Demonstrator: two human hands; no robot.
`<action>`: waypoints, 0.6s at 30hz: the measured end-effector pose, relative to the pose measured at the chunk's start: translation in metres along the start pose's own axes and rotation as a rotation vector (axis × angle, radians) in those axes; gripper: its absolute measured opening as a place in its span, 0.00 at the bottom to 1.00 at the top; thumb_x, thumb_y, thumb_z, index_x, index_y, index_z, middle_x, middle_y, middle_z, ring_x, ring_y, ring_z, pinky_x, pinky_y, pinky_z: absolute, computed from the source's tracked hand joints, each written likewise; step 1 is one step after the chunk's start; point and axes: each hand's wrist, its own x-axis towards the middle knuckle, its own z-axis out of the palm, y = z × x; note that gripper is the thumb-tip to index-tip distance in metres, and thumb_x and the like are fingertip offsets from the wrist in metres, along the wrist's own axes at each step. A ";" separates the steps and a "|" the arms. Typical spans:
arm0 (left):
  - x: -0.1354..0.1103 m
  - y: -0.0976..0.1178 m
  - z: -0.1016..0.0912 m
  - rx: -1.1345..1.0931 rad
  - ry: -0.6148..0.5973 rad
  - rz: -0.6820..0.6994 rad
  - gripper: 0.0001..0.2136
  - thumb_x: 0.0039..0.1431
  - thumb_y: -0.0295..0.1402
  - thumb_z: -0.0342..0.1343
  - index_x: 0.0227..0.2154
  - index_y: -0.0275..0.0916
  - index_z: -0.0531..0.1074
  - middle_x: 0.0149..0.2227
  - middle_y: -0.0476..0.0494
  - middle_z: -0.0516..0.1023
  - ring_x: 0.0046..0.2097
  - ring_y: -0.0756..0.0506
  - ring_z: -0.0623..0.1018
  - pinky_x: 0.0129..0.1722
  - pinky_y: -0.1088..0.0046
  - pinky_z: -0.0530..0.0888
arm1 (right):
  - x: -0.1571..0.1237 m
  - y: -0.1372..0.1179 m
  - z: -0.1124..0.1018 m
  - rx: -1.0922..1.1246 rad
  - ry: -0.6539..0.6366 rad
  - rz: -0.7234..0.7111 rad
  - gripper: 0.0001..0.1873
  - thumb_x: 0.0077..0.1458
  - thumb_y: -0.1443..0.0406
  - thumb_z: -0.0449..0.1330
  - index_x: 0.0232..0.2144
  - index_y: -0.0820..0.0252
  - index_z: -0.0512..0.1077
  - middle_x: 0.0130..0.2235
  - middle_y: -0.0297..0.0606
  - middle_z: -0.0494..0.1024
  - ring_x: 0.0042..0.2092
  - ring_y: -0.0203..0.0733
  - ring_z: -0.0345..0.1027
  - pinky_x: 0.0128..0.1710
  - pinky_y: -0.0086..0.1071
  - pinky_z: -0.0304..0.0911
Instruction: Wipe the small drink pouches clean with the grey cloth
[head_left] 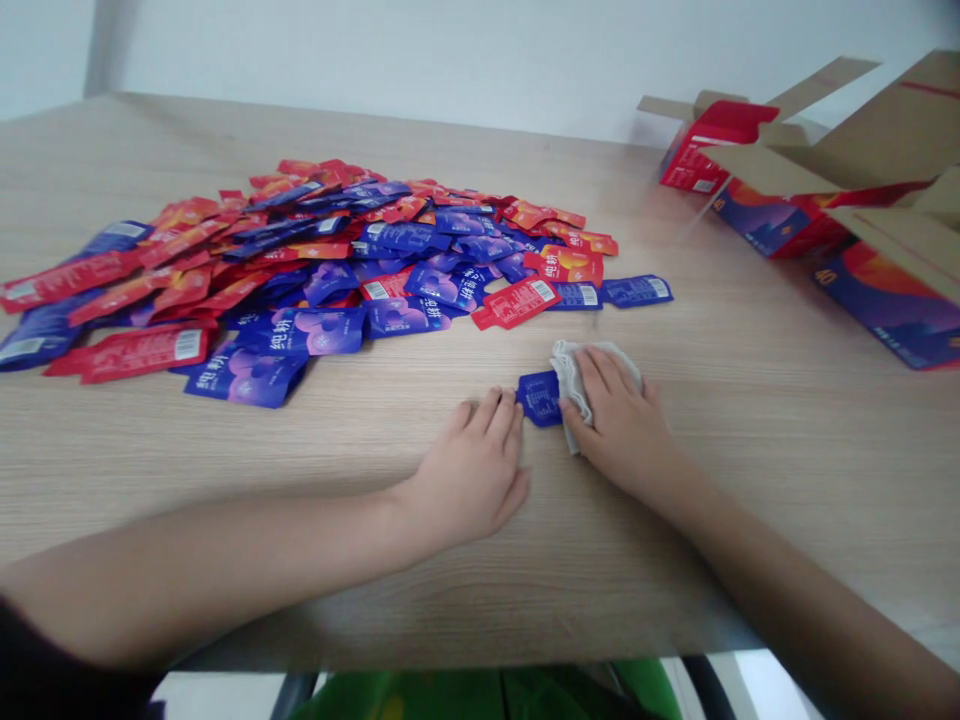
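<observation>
Lying palm-down, the right hand (624,428) grips a cloth (570,380) over a pouch (539,399); the left hand (471,474), unclenched, touches its tip.

Soft, diffuse light. Wall (450,60) bright, near edge of bench (787,420) dimmer. Soft shadow by right forearm (772,570). Slight blur, print on pouches (409,237) soft. Wide-angle stretch at sides.

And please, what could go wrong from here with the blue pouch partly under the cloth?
The blue pouch lies partly under the cloth, with the left hand only at its narrow end, so it may slip or crease if the right hand presses hard. The loose pile of pouches sits just beyond the hands; a wide sweep could perhaps disturb the nearest red pouch.
</observation>
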 end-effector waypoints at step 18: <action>0.001 -0.002 0.000 -0.041 -0.003 0.016 0.25 0.67 0.39 0.43 0.55 0.22 0.70 0.62 0.19 0.65 0.64 0.27 0.63 0.57 0.51 0.65 | -0.003 -0.019 -0.003 0.049 -0.039 -0.229 0.30 0.65 0.58 0.45 0.64 0.65 0.58 0.68 0.49 0.58 0.68 0.52 0.50 0.62 0.53 0.46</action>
